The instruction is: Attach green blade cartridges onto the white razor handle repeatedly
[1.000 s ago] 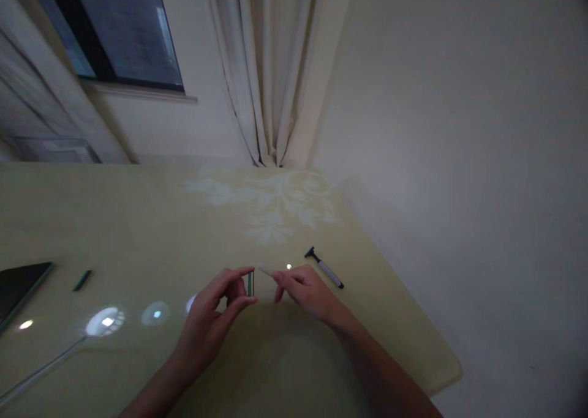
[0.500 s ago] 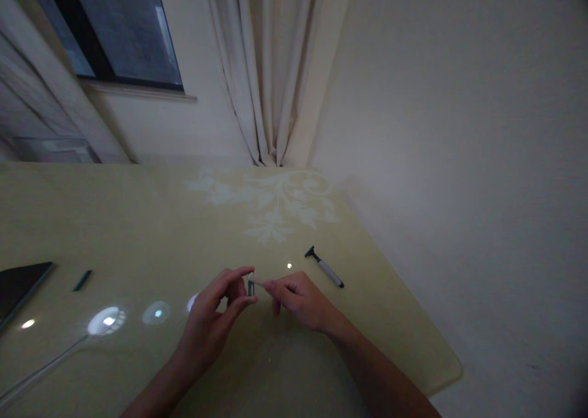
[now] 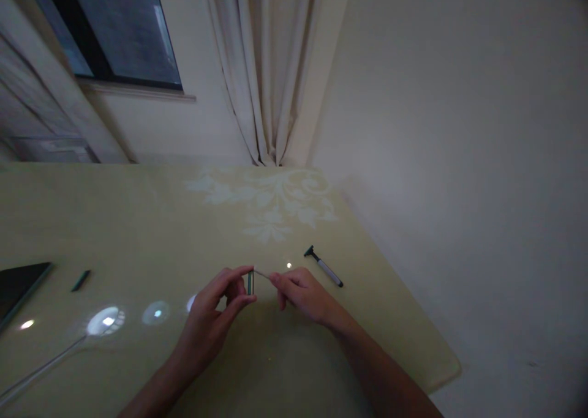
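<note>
Between thumb and index finger, my left hand (image 3: 223, 305) holds a small green and dark razor cartridge (image 3: 250, 283) upright by its two ends. My right hand (image 3: 298, 292) pinches a thin pale stick (image 3: 262, 275), whose far tip meets the cartridge's upper end near my left index fingertip. Beyond my right hand, a razor (image 3: 325, 268) with a grey handle and a dark head lies on the table. A second small dark green piece (image 3: 81, 280) lies at the left.
The glossy yellowish table (image 3: 138, 222) has a pale floral pattern and a rounded right corner. A dark flat object (image 3: 21, 283) lies at the left edge, with a thin cable (image 3: 43, 368) below it. Curtains (image 3: 264, 69) and a wall stand behind.
The stick's tip has moved up along the cartridge to its upper end. My right hand has shifted slightly right, while my left hand has stayed nearly still.
</note>
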### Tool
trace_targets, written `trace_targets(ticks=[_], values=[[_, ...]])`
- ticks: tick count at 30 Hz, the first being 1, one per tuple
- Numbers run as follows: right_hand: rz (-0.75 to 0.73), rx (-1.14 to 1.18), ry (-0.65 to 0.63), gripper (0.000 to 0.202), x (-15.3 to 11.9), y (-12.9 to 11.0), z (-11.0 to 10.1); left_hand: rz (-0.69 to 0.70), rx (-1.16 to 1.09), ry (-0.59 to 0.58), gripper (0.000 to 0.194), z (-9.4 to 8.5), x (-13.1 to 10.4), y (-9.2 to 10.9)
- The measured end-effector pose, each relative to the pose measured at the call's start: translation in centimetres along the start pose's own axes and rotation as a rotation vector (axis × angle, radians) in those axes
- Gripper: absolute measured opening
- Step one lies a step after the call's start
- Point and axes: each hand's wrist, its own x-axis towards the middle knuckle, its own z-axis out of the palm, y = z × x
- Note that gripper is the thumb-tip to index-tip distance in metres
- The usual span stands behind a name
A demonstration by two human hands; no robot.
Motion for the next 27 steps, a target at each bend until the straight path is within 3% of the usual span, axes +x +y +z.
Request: trace_targets(ticks=[3,8,13,17,22,27], values=[[-0.015,0.026,-0.056,0.077,0.00,0.15,0.04,0.005,-0.004,0.001,0.033,-0.02,0.00,0.16],[0.012,0.034,0.014,0.078,0.08,0.30,-0.17,-0.017,-0.008,-0.005,0.034,-0.05,-0.11,0.25],[0.044,0.126,-0.129,0.074,-0.01,0.39,-0.30,-0.044,-0.018,-0.005,0.034,-0.03,-0.18,0.31],[0.061,0.129,-0.056,0.074,-0.01,0.38,-0.54,-0.044,-0.017,-0.001,0.033,-0.07,-0.02,0.46],[0.053,0.165,-0.143,0.073,-0.09,0.06,-0.64,-0.015,-0.016,-0.003,0.033,-0.15,0.10,0.58],[0.033,0.112,-0.031,0.073,-0.12,-0.12,-0.67,-0.032,-0.013,-0.007,0.034,-0.08,-0.01,0.35]])
